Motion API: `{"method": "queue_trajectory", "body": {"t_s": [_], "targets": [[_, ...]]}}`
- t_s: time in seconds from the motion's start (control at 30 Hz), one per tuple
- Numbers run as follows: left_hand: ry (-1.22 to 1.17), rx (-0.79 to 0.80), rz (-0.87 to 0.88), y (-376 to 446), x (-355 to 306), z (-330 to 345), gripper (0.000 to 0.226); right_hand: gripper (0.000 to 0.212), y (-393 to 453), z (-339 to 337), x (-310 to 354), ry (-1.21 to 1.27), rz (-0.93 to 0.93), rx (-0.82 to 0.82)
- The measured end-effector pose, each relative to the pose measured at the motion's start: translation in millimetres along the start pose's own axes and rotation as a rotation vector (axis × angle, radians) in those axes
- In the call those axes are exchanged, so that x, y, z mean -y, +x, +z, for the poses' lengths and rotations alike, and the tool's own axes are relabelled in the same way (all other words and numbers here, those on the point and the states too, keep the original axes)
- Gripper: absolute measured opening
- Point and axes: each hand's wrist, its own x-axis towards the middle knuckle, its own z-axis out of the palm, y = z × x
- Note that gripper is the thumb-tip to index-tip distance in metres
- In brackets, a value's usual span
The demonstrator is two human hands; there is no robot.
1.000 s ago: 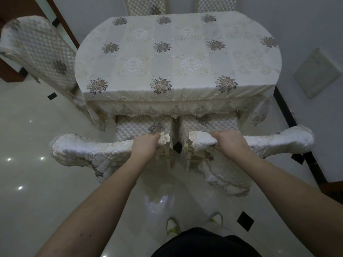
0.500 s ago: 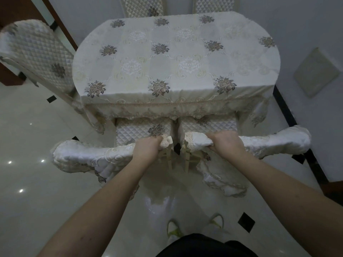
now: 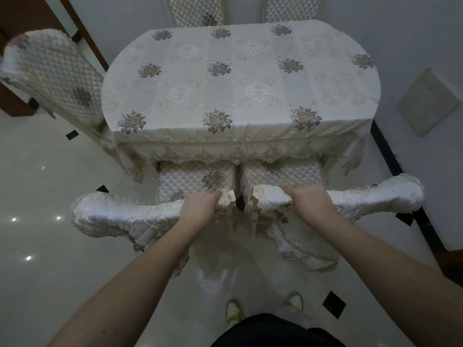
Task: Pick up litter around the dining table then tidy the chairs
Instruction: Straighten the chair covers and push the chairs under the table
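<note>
Two chairs in white quilted covers stand side by side at the near edge of the dining table (image 3: 240, 96), which wears a floral cloth. My left hand (image 3: 201, 207) grips the top of the left chair's backrest (image 3: 120, 216) near its inner end. My right hand (image 3: 307, 202) grips the top of the right chair's backrest (image 3: 370, 197) the same way. Both quilted seats (image 3: 195, 177) reach partly under the tablecloth's lace edge. No litter shows on the floor.
A third covered chair (image 3: 55, 73) stands angled at the table's left end, and two more chair backs (image 3: 198, 10) rise behind the far side. A wall runs close along the right. My shoes (image 3: 234, 313) stand on glossy tile just behind the chairs.
Both chairs have slid a little further in toward the table, with my hands keeping the same hold on the backrests.
</note>
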Motion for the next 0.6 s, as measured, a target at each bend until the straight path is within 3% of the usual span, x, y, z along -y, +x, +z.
{"method": "queue_trajectory", "body": {"t_s": [0.27, 0.5, 0.6], "targets": [[-0.054, -0.012, 0.02, -6, 1, -4, 0.04, 0.027, 4, -2, 14, -0.032, 0.142, 0.018], [-0.019, 0.012, -0.038, 5, -2, -10, 0.025, 0.022, 7, -8, 20, -0.047, 0.122, 0.092], [-0.024, 0.027, -0.041, 6, -2, -9, 0.032, 0.018, 8, -7, 20, -0.016, 0.138, 0.102]]}}
